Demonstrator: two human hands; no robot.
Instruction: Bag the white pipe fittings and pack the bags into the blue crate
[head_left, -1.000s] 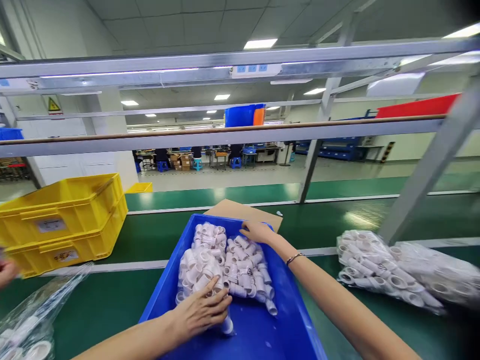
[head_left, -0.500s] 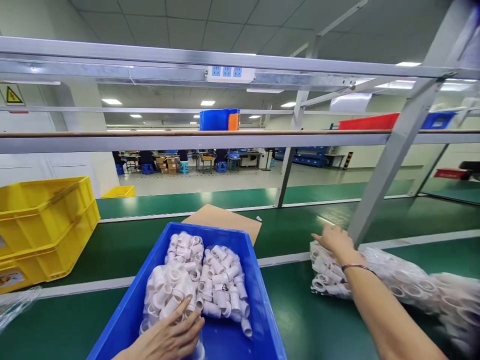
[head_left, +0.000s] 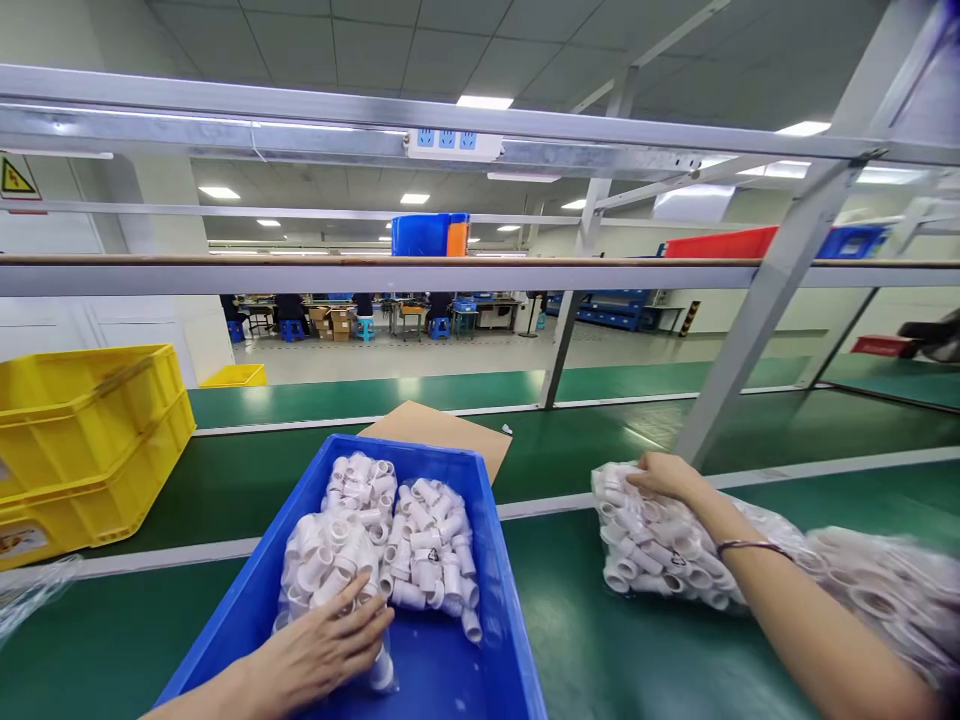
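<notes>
In the blue bin [head_left: 502, 570] lie clear plastic bags full of white pipe fittings. My left hand [head_left: 322, 640] rests with fingers stretched out on the nearer left bag [head_left: 319, 555]. Beside it in the bin is another bag of pipe fittings [head_left: 431, 555], apart from my hand. Over on the right, my right hand [head_left: 664, 475] grips the top of a bag of pipe fittings [head_left: 649, 545] on the green worktop. Its fingertips are partly hidden by the hand and plastic. Behind my right forearm lie more bagged fittings [head_left: 877, 585].
Two stacked yellow crates [head_left: 97, 450] stand on the left. Behind the bin lies a cardboard sheet [head_left: 442, 432]. A slanted metal post [head_left: 757, 310] rises close behind my right hand, and a shelf rail [head_left: 375, 278] crosses above the green worktop [head_left: 570, 620].
My right hand has lowered and closed on the top of the right bag, which now shows more of its side. My left hand stays on its bag; the view has shifted slightly.
</notes>
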